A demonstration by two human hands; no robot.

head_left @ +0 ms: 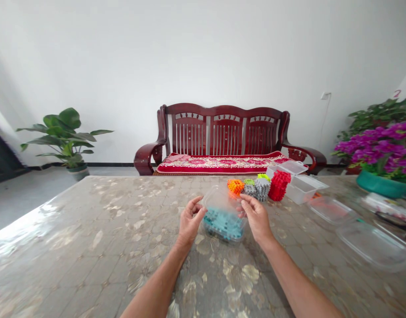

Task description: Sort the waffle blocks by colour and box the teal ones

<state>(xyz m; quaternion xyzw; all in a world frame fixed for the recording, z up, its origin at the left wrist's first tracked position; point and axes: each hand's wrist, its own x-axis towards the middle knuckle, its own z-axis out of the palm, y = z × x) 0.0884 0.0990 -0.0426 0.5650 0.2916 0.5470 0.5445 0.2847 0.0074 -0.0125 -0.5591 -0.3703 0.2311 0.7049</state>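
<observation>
Between my two hands a clear plastic lid [219,198] is held tilted, in front of and partly over several teal interlocking plastic pieces [226,225]. The teal pieces show through clear plastic, and seem to lie in a shallow clear box whose edges are hard to make out. My left hand [191,218] pinches the lid's left edge between thumb and fingers. At the right edge, my right hand [254,216] grips it the same way. Just beyond the lid stand stacks of orange pieces [235,186], grey pieces [262,189] and red pieces [279,185].
Clear open boxes [300,187] stand at the right back, with loose clear lids [375,245] nearer me. A teal flower pot [385,183] is at the table's right end. Patterned cloth covers the table [90,247]; a wooden bench [224,132] stands behind it.
</observation>
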